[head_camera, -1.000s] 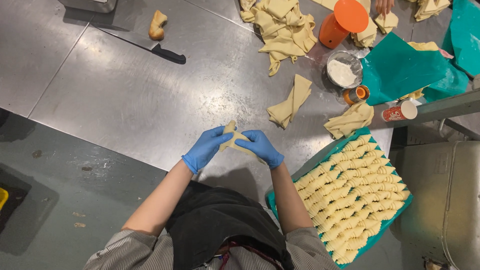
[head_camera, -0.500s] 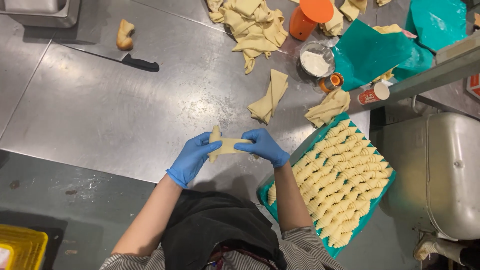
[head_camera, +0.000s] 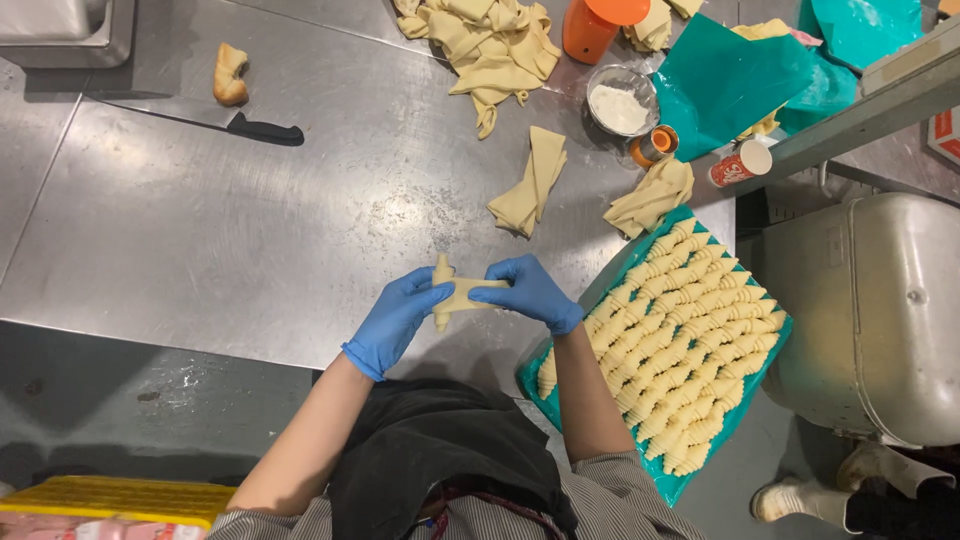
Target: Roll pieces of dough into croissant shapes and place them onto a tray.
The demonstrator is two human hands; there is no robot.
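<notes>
I count few packaged things. A small red and white canister (head_camera: 738,163) lies on its side at the table's far right edge, its white end facing right. Just left of it stands a small orange-lidded jar (head_camera: 654,146). A red and white sign (head_camera: 944,134) shows at the right border.

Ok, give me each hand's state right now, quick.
Left hand: closed on the wide end of the dough piece.
Right hand: closed on the narrow end of the same dough piece.
</notes>
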